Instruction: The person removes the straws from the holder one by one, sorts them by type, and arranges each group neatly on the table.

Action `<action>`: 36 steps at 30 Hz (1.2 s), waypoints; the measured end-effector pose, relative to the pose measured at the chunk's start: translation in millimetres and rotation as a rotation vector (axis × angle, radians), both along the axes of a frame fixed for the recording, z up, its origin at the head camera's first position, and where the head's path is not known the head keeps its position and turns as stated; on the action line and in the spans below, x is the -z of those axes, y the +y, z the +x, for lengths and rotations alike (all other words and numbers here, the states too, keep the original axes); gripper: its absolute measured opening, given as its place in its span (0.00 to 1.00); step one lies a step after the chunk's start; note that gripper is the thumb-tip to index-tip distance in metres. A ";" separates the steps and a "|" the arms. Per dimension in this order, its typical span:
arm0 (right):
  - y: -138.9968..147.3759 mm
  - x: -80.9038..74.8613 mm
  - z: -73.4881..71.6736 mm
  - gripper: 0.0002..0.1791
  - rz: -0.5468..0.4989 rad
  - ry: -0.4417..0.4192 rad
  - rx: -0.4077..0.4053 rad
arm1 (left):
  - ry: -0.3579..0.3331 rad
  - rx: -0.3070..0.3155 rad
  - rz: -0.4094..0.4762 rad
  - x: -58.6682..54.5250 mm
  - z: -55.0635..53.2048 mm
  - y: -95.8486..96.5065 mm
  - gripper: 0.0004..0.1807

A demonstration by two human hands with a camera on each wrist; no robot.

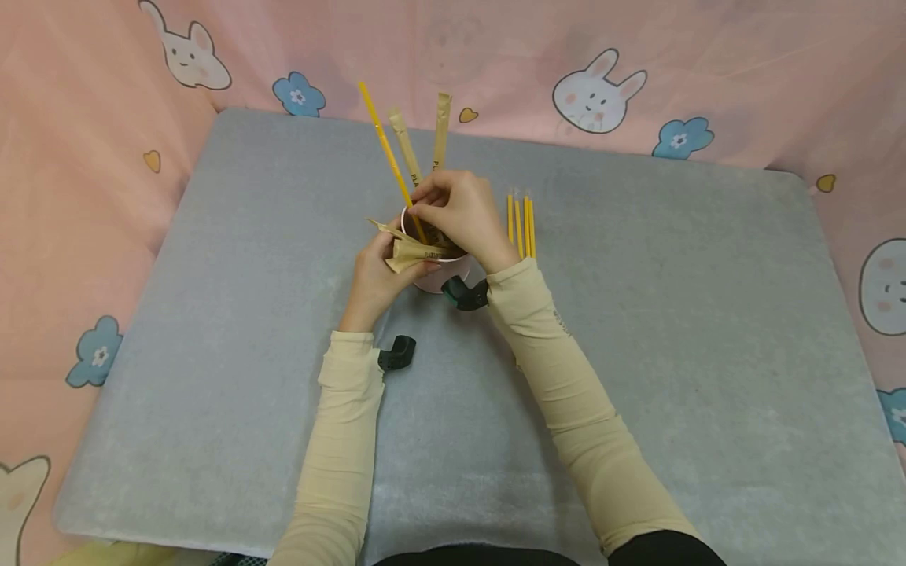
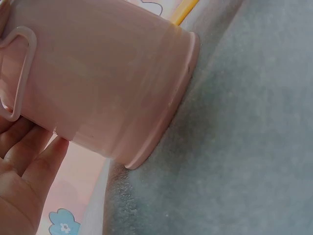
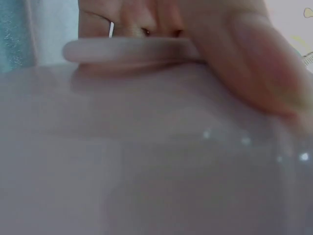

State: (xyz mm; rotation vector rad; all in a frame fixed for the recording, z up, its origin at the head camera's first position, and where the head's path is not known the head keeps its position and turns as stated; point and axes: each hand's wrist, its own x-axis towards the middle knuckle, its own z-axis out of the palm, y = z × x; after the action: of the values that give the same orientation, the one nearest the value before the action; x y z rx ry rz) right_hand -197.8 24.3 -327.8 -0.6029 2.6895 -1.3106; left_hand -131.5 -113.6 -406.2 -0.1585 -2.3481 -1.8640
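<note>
A pink cup [image 1: 440,275] with a handle, seen from the side in the left wrist view, has its base at the grey table. My left hand [image 1: 375,275] holds the cup from the left, with the thumb near its rim. Crumpled brown paper wrappers [image 1: 410,253] poke out over the rim by that thumb. Over the cup, my right hand [image 1: 463,212] pinches a slim yellow straw [image 1: 385,145] whose lower end is in the cup. Behind these fingers stand two printed paper-wrapped sticks [image 1: 442,130]. The cup's pale wall fills the right wrist view, blurred.
Several yellow sticks [image 1: 532,228] with clear tips lie right of the cup, partly behind my right wrist. The grey table [image 1: 708,330] meets a pink patterned curtain [image 1: 510,79] at the back. Black wrist cameras [image 1: 398,354] jut from both sleeves.
</note>
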 end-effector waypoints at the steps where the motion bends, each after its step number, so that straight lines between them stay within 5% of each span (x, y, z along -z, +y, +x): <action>1: -0.5 0.0 0.4 0.06 0.007 -0.001 -0.001 | 0.002 0.001 0.004 0.1 -0.1 0.0 0.39; 20: -1.0 2.4 1.0 0.05 0.036 -0.013 -0.067 | 0.017 0.011 -0.001 1.7 -0.5 -0.8 0.38; 36: 8.3 2.8 6.2 0.06 -0.176 0.018 -0.033 | 0.020 0.013 0.037 -2.7 0.3 -0.1 0.40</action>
State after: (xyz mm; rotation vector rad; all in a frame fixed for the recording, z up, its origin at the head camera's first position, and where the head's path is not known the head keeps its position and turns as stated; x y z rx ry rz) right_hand -191.6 32.6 -330.6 -0.6768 2.5838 -1.5513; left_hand -131.2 -113.7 -403.5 -0.1886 -2.3035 -1.9015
